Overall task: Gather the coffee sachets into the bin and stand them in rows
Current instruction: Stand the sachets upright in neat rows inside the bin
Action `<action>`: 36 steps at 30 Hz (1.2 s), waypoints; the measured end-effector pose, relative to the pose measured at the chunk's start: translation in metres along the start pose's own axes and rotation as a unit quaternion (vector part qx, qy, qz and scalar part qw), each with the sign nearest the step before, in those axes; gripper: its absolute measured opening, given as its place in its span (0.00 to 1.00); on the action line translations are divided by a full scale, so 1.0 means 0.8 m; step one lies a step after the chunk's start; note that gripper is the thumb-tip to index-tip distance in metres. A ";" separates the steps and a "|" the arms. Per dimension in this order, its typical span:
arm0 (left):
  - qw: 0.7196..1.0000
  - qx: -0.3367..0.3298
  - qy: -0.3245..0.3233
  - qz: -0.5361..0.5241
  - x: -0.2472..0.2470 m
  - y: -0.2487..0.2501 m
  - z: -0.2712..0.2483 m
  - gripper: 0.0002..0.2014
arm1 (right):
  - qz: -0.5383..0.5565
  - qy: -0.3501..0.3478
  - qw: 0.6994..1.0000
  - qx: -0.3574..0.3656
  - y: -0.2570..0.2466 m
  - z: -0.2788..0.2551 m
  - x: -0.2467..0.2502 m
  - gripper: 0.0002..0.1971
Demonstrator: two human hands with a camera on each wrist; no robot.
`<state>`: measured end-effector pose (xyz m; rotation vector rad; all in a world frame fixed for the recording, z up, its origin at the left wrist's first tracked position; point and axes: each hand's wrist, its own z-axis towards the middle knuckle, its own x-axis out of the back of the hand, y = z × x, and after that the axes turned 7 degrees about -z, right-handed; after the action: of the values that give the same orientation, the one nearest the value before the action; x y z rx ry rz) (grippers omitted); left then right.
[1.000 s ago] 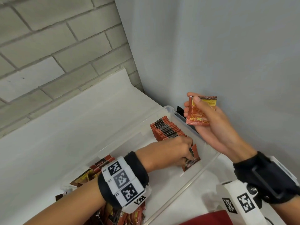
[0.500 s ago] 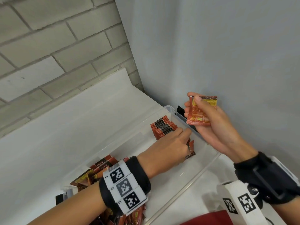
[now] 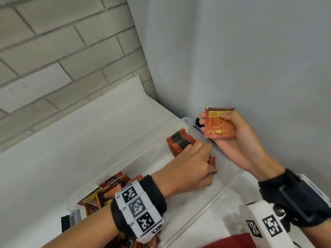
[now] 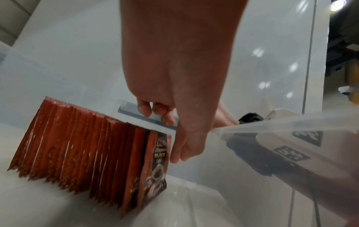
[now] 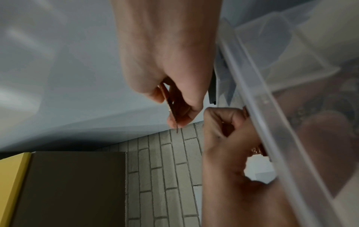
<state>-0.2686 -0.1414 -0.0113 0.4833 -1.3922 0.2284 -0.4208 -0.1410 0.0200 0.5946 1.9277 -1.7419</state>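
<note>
A clear plastic bin (image 3: pixel 227 187) lies on the white table. At its far end stands a row of red coffee sachets (image 3: pixel 180 143). My left hand (image 3: pixel 193 158) is inside the bin and holds the end sachet (image 4: pixel 157 161) upright against that row (image 4: pixel 77 145). Its thumb lies on the sachet's face and its fingers (image 4: pixel 153 109) curl over the top. My right hand (image 3: pixel 231 133) holds another sachet (image 3: pixel 219 124) above the bin's right rim, pinched edge-on in the right wrist view (image 5: pixel 172 107). Several loose sachets (image 3: pixel 107 192) are heaped at the bin's near end.
A grey wall (image 3: pixel 250 59) stands close on the right and a brick wall (image 3: pixel 62 51) behind. A black latch (image 3: pixel 198 121) sits at the bin's far corner. White table (image 3: pixel 80 140) stretches left of the bin. A red object (image 3: pixel 232 241) lies at the bottom edge.
My left hand carried a sachet from the bin's middle to the end of the row and stood it upright. My right hand turned its sachet slightly.
</note>
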 end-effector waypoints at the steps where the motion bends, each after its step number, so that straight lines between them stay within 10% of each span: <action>1: 1.000 -0.002 0.002 -0.026 0.003 -0.002 0.000 0.09 | -0.012 -0.004 1.000 0.007 0.001 0.000 0.000 0.13; 10: 0.939 0.155 0.062 -0.300 0.064 -0.022 -0.014 0.18 | -0.073 -0.085 0.989 0.092 0.003 -0.005 0.001 0.08; 25: 0.723 0.246 0.178 -0.620 0.090 -0.012 -0.026 0.24 | -0.309 -0.161 0.928 0.128 0.015 -0.006 0.013 0.31; 30: 0.738 0.277 0.179 -0.589 0.087 -0.019 -0.034 0.14 | -0.304 -0.083 0.942 0.113 0.000 -0.010 -0.002 0.14; 36: 0.761 0.286 0.164 -0.558 0.089 -0.017 -0.040 0.13 | -0.456 -0.069 0.881 0.108 -0.019 0.001 -0.002 0.14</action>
<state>-0.2221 -0.1476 0.0524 1.6173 -0.4743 -0.2579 -0.4292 -0.1432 0.0330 -0.4830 2.0642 -2.4706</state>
